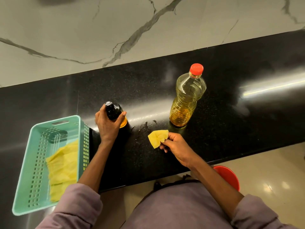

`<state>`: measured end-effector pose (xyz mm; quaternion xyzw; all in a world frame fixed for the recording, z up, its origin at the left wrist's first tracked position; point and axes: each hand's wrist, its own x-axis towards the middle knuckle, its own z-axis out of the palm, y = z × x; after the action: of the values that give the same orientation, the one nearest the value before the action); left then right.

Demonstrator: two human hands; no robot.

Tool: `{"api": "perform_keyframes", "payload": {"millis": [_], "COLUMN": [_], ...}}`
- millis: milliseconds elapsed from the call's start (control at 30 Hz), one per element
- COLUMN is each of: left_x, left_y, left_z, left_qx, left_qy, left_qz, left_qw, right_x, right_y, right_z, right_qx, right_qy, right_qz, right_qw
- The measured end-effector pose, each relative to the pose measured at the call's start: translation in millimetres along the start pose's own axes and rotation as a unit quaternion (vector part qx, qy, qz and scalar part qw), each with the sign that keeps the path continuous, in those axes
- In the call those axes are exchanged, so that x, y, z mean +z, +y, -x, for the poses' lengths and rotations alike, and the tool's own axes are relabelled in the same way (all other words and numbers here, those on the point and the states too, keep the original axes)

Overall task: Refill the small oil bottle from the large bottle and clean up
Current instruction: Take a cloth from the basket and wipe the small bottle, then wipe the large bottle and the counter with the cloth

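The small dark oil bottle (114, 111) with a black cap stands on the black counter (231, 103); my left hand (108, 126) grips it around the body. The large clear oil bottle (187, 98) with a red cap stands upright to the right, about half full of yellow oil. My right hand (175, 144) pinches a crumpled yellow cloth (157, 138) just above the counter. Small oil smears (145, 125) lie on the counter between the two bottles, just beyond the cloth.
A teal plastic basket (33, 164) sits at the counter's left, holding folded yellow cloths (63, 169) and a dark object. A marble wall rises behind the counter. A red stool (228, 176) stands below the counter's front edge on the right.
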<state>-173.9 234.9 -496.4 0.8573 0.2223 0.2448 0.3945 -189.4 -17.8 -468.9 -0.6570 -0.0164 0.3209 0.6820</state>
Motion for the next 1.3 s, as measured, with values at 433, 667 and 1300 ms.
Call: {"api": "perform_keyframes", "payload": {"millis": [433, 667, 1300], "left_x": [3, 7, 57], "left_y": [110, 171, 250], "left_z": [152, 147, 40], "left_qx": [-0.089, -0.197, 0.146], "left_qy": [-0.194, -0.165, -0.072], "left_qz": [0.146, 0.318, 0.029], "left_qw": [0.966, 0.913, 0.986], "right_x": [-21, -33, -97], "right_y": [-25, -42, -178], "right_z": [30, 41, 15], "right_qx": [-0.163, -0.320, -0.471], "right_qy": [0.008, 0.040, 0.235], "right_qz": [0.130, 0.324, 0.342], "right_qw": [0.978, 0.889, 0.778]}}
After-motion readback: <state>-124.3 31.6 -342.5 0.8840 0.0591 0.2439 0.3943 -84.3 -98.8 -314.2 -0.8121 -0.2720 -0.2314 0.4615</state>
